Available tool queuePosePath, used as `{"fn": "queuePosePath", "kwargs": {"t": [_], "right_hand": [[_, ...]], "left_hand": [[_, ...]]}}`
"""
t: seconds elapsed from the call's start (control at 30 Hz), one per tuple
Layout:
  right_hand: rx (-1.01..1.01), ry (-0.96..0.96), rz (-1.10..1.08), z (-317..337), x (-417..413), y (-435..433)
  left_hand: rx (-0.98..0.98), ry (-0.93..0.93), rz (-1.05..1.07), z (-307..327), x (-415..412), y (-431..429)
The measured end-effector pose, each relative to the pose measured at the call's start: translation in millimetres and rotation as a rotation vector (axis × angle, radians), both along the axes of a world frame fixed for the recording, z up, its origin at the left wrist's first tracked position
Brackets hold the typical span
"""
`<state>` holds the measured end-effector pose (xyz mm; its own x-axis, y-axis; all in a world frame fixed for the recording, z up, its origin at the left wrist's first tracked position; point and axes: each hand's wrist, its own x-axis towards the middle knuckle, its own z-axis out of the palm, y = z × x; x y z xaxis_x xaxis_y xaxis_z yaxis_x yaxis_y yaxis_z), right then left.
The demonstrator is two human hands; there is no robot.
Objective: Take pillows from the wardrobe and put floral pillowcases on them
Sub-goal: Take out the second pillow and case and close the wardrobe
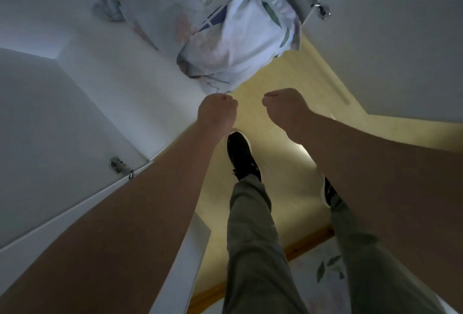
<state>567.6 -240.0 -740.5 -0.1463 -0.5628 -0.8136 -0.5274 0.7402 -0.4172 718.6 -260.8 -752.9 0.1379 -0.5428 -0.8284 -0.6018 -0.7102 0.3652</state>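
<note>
White wardrobe doors frame a yellow floor. Both fists are closed — the left hand pinching a thin edge of floral pillowcase, the right hand apparently empty. The cased pillow hangs just beyond the grip. Probably best to grasp both corners evenly — then shake it down.

Pillow in wardrobe ahead; left hand, right hand side by side before it.
</note>
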Motion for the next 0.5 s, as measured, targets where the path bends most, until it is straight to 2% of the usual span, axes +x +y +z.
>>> {"fn": "queuePosePath", "kwargs": {"t": [0.17,0.4,0.5], "right_hand": [[0.065,0.006,-0.086,-66,16,1],[0.138,-0.043,-0.169,-126,26,4],[0.133,-0.039,-0.196,-146,28,6]], "left_hand": [[0.153,0.009,0.312,-74,13,-8],[0.129,0.039,0.584,-147,30,-33],[0.123,0.098,0.625,-170,32,-52]]}}
